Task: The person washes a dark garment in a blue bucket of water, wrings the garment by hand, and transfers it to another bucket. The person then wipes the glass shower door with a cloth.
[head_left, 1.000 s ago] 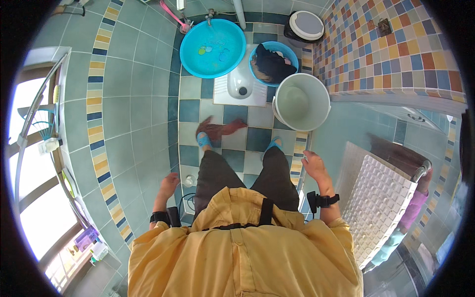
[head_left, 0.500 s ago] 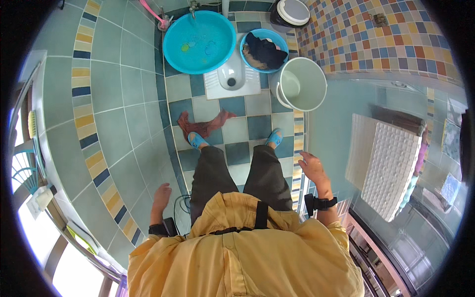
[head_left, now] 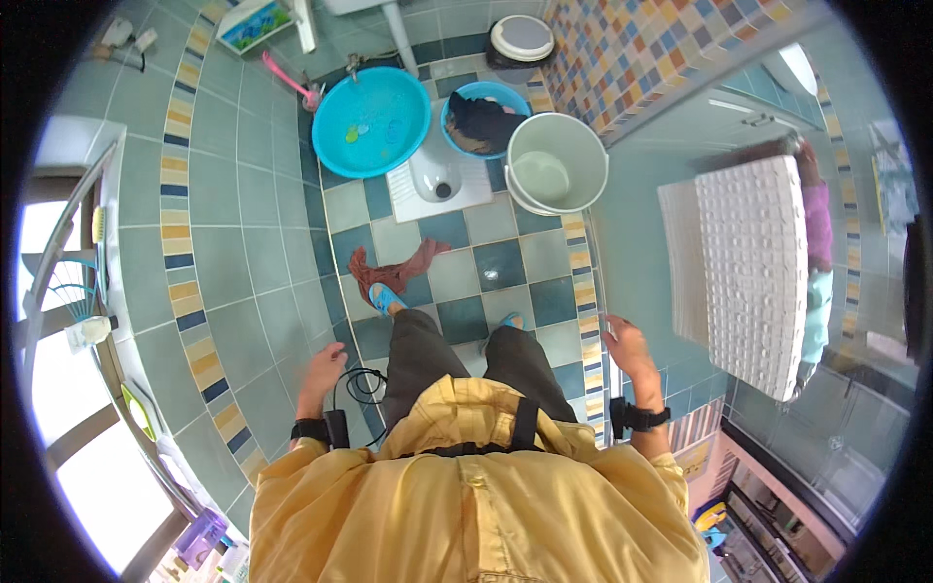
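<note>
My left hand point(head_left: 324, 369) hangs low beside the tiled wall, fingers loosely bent and apart, holding nothing. My right hand point(head_left: 632, 350) is out to the right near the glass panel, also empty with its fingers apart. A reddish-brown cloth point(head_left: 400, 270) lies crumpled on the checkered floor, touching my left blue slipper point(head_left: 386, 298). Farther off stand a large blue basin point(head_left: 335, 146) with water and small things in it, a smaller blue basin point(head_left: 457, 141) with dark clothes point(head_left: 483, 119), and a pale bucket point(head_left: 583, 175). None of these touches my hands.
A white squat toilet point(head_left: 465, 185) is set in the floor between the basins and me. A lidded bin point(head_left: 522, 41) stands in the far corner. On the right hangs a white woven towel point(head_left: 753, 277). A black cable point(head_left: 364, 382) loops near my left hand.
My view has tilted and shifted, so more of the far wall shows. My right foot has moved back toward me. Both hands have shifted slightly and remain empty; the cloth stays on the floor.
</note>
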Demonstrator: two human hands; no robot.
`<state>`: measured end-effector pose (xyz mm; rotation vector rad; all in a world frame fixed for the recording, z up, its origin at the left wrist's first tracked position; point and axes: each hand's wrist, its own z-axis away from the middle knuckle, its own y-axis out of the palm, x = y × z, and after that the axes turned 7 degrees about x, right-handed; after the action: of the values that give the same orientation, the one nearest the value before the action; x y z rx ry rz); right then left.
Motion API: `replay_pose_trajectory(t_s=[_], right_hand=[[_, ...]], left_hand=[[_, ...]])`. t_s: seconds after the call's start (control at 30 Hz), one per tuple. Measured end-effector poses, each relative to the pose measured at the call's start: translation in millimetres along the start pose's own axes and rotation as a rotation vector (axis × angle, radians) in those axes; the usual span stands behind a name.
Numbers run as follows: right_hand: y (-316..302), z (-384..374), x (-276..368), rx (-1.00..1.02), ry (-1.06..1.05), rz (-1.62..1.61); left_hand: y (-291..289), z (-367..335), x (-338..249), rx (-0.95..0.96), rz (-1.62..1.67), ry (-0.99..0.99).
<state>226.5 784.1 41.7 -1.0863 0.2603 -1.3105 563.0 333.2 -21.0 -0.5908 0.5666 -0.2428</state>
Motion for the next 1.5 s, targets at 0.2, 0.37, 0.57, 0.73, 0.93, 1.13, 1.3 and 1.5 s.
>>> replay_pose_trajectory(t_s=[0.2,0.37,0.57,0.73,0.93,1.13,1.3,1.5], right_hand=[[-15.4,85.9,-90.0,-0.071,0.21,-0.027],[-10.3,97.4,-88.1,-0.073,0.244,-0.15],[-15.7,98.6,-74.6,-0.141,0.224,-0.215],[3.9,115.3,-80.4,-0.064,0.328,-0.248],[-1.3,79.2,-62.8,-0.055,0.332,-0.232],[-6.4,16.1,-23.0,-0.041,0.226,-0.167],[-18.9,-24.1,10.3,-0.064,0.12,-0.162],[-27.0,-46.0,26.4,0.002,0.132,-0.141]], left_hand=[[37.5,-9.3,-99.1,0.112,-0.009,0.11],[52.0,-28.0,-98.3,0.196,-0.138,0.133],[53.8,-49.0,-125.7,0.232,-0.272,0.143],[29.6,-53.7,-166.7,0.229,-0.226,0.212],[-7.9,-61.6,-160.3,0.194,-0.15,0.146],[-21.7,-72.7,-126.9,0.194,-0.138,0.099],[-33.8,-81.6,-122.7,0.175,-0.101,0.079],[-45.8,-102.0,-100.4,0.137,-0.05,0.139]])
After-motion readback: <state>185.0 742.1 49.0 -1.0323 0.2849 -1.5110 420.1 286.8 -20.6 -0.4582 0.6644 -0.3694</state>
